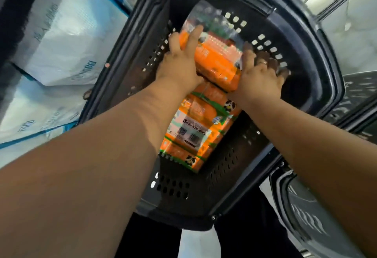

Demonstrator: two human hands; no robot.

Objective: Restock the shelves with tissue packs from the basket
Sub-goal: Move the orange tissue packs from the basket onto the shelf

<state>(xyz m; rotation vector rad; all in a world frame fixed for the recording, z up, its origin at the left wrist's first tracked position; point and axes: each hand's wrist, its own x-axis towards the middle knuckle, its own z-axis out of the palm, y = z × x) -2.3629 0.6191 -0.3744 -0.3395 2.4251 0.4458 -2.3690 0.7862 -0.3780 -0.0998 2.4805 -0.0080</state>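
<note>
- A person's left hand (179, 64) and right hand (259, 76) hold an orange tissue pack (216, 58) between them, raised inside a dark plastic basket (173, 188).
- The left hand grips the pack's left edge, one finger stretched straight along the top face and another wrapped down the side.
- The right hand clasps the pack's right end with fingers spread and curled round it; a ring (264, 63) shows on one finger.
- The clear wrapper tail of the held pack sticks up toward the far wall of the basket.
- A second orange pack (195, 129) lies flat on the basket floor, directly beneath the held one and nearer the person, its label panel facing up.
- Large white-and-blue wrapped packages (61, 33) are stacked to the left, just beside the basket's rim.
- The person's dark trousers (244, 227) appear below the basket's near end.
</note>
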